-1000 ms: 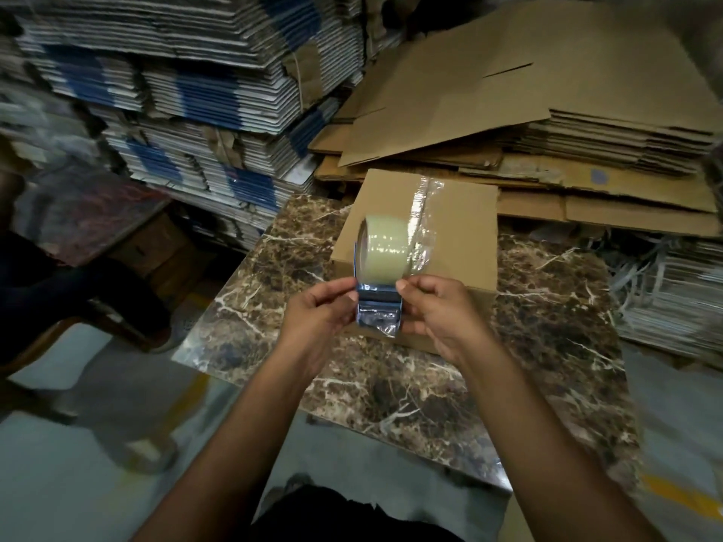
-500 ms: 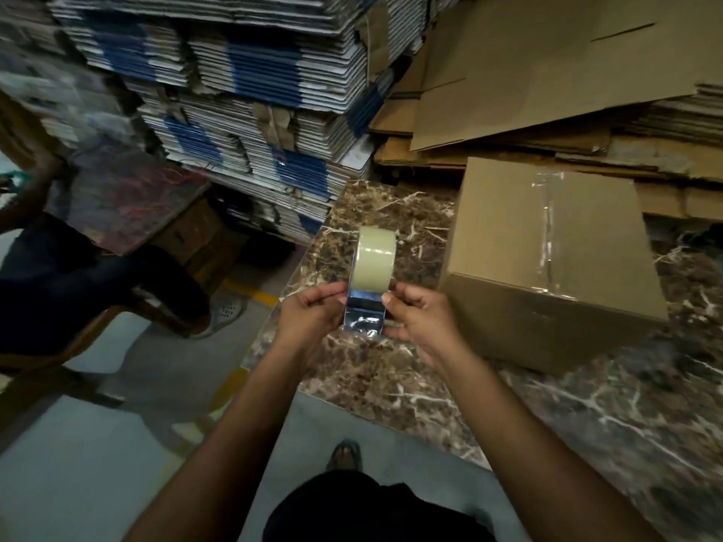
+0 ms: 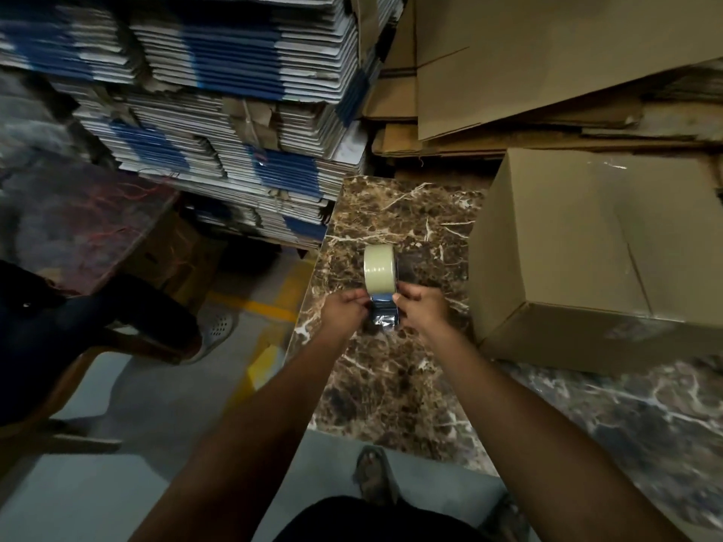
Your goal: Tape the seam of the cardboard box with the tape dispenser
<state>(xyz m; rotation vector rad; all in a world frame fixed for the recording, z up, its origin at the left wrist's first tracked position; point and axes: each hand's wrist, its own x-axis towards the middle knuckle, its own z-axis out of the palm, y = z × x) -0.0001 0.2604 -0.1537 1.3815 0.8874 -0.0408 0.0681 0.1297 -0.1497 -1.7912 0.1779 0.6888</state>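
The tape dispenser (image 3: 380,283) carries a pale roll of clear tape on a blue metal frame and sits low over the left part of the marble table (image 3: 391,385). My left hand (image 3: 344,309) pinches its frame from the left, and my right hand (image 3: 424,309) pinches it from the right. The closed cardboard box (image 3: 587,244) stands on the table to the right of the dispenser, apart from both hands. A strip of clear tape runs along the box's top seam.
Tall stacks of flattened blue-and-white cartons (image 3: 219,111) rise behind the table's left end. Flat brown cardboard sheets (image 3: 528,64) are piled at the back right. Another person's legs and shoe (image 3: 129,330) are on the floor to the left.
Both hands have carried the dispenser left, away from the box and down toward the table top. The view has swung left, so the box now lies at the right.
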